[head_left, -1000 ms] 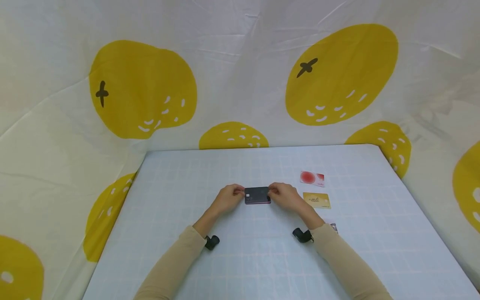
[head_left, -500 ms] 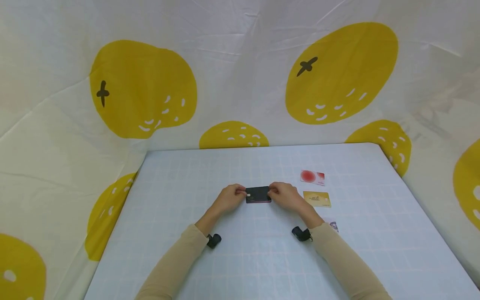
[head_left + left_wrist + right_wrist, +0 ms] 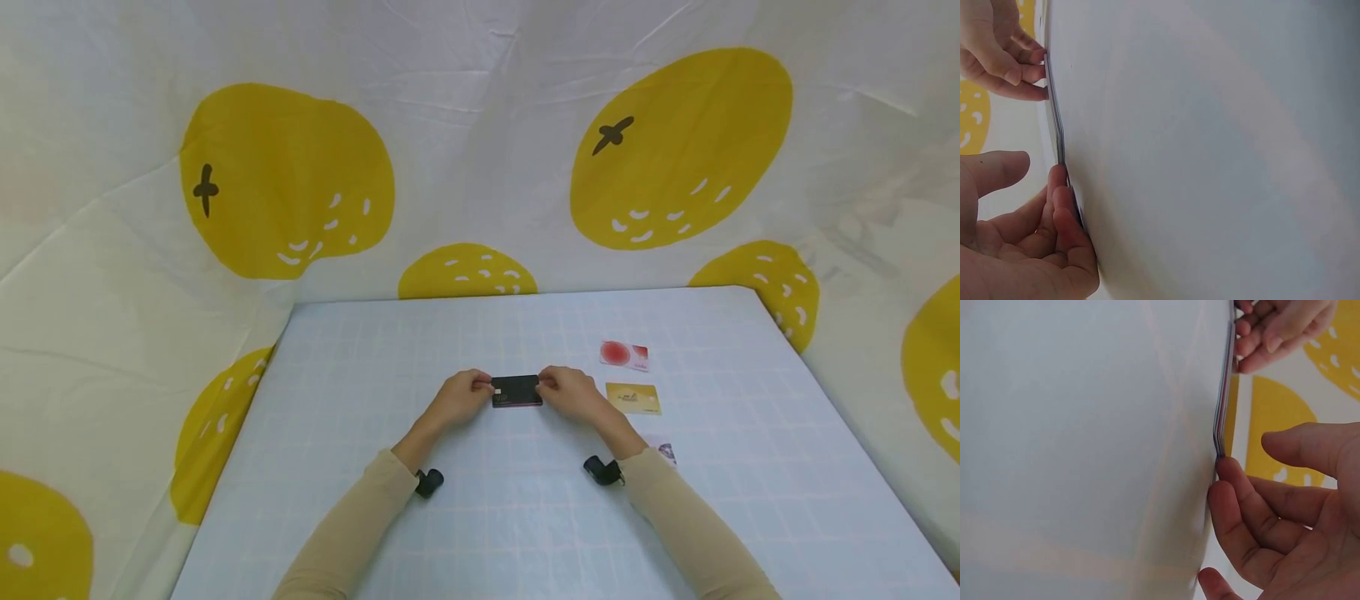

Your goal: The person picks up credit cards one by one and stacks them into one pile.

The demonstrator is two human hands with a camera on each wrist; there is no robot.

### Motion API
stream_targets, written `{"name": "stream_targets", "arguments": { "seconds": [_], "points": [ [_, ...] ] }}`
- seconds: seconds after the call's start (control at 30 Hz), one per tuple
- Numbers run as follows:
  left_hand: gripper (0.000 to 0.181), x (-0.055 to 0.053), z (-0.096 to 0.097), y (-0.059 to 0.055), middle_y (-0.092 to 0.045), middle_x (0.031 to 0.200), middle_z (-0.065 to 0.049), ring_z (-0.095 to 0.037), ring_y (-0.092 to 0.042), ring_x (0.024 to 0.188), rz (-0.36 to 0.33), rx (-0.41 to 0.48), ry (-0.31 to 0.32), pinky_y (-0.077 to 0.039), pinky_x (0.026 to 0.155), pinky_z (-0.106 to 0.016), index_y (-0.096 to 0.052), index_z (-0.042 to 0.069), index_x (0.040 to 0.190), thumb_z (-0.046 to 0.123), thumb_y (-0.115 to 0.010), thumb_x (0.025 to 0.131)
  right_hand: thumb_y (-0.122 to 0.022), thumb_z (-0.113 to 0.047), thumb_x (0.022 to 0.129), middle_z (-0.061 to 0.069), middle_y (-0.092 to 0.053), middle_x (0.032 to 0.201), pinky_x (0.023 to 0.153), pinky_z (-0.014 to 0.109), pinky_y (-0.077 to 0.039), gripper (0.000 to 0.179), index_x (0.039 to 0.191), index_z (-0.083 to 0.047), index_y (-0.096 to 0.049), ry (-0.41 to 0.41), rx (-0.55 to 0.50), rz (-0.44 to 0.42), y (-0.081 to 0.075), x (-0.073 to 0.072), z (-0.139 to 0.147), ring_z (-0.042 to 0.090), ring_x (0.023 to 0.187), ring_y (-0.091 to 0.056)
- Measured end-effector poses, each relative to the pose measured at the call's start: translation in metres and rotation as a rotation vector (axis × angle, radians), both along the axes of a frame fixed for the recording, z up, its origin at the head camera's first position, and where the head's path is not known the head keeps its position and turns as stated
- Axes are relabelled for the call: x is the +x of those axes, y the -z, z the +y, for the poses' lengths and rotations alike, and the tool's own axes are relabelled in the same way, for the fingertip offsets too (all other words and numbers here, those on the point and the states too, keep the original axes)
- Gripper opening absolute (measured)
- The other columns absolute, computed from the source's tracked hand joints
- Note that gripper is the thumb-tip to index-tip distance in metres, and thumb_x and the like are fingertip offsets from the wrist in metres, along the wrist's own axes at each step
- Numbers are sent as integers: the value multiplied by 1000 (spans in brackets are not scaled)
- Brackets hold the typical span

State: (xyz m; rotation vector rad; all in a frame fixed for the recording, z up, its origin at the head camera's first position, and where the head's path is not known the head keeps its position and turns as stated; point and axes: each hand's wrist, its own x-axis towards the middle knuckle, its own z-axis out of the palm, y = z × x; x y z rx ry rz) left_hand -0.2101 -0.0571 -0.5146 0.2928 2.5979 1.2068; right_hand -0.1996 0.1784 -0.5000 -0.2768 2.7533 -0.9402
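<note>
Hands (image 3: 459, 397) (image 3: 573, 394) at either end of the card stack (image 3: 517, 391) (black-topped)
</note>
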Motion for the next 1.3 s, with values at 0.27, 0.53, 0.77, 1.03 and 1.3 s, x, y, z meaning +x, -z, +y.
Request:
{"name": "stream_targets", "arguments": {
  "seconds": [0.27, 0.53, 0.77, 1.03, 1.3],
  "points": [
    [33, 0, -2, -1, -69, 110, -7, -23, -64, 105, -8, 8, 25, -50, 92, -40, -66, 1, 123, 22, -63, 98, -64, -20, 97, 11, -69, 111, 88, 47, -52, 34, 124, 0, -65, 9, -25, 1, -1, 2, 0, 26, 100, -64],
    [38, 0, -6, -4, -69, 114, -6, -23, -63, 108, -21, 12, 32, -50, 93, -40, -63, 1, 128, 26, -63, 99, -63, -19, 97, 11, -69, 110, 87, 44, -53, 33, 124, 1, -65, -2, -52, 30, -2, 5, 3, 25, 99, -64],
    [35, -3, -7, -7, -69, 110, -6, -21, -65, 104, 65, 66, 4, -51, 92, -39, -64, 3, 127, 23, -63, 98, -64, -15, 96, 8, -68, 103, 85, 43, -53, 29, 122, -1, -65, -15, -74, 102, -5, 11, 9, 24, 95, -63],
    [34, -12, 8, -21, -68, 113, -8, -22, -66, 105, 141, 130, 64, -52, 91, -38, -63, 2, 129, 21, -62, 100, -65, -12, 96, 9, -68, 100, 81, 43, -53, 29, 121, 2, -65, -2, -102, 176, -16, 15, 23, 26, 91, -61],
    [38, -25, 33, -33, -67, 114, -4, -21, -65, 107, 127, 150, 94, -52, 90, -37, -61, 2, 132, 24, -60, 101, -65, -12, 97, 12, -68, 103, 82, 45, -54, 29, 121, 4, -64, 33, -111, 221, -24, 6, 49, 30, 93, -62]
  ]
}}
